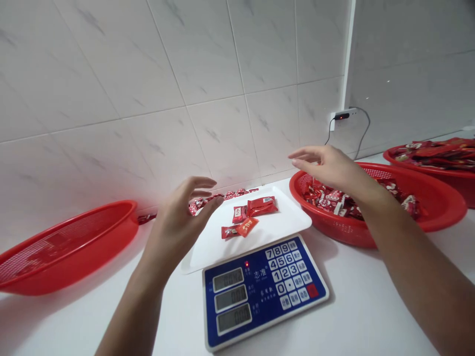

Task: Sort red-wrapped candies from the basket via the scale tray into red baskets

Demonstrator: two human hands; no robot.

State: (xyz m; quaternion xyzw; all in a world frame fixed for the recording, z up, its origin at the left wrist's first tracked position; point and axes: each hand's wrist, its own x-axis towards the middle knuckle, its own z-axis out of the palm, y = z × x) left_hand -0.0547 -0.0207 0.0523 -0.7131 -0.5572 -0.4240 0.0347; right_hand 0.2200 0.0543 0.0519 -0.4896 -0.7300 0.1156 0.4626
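Note:
My left hand (181,217) hovers over the left side of a white scale tray (211,247), fingers apart and nothing in them. On the tray lie several red wrapped packets (261,205), and a brighter orange-red packet (247,227) rests at the front of the group. My right hand (326,168) is raised above the left part of a red plastic basket (441,217), its fingers stretched out and holding nothing I can see. Inside that basket are many small red-wrapped packets (332,201), partly hidden by my right forearm. The blue scale panel (260,287) faces me, with three displays and a keypad.
At the left stands another red basket (67,247). A further red basket (438,170) at the far right is heaped with flat red packaging (441,151). Loose red packets (230,194) lie behind the tray along the tiled wall. A plugged-in adapter (342,116) trails a cable.

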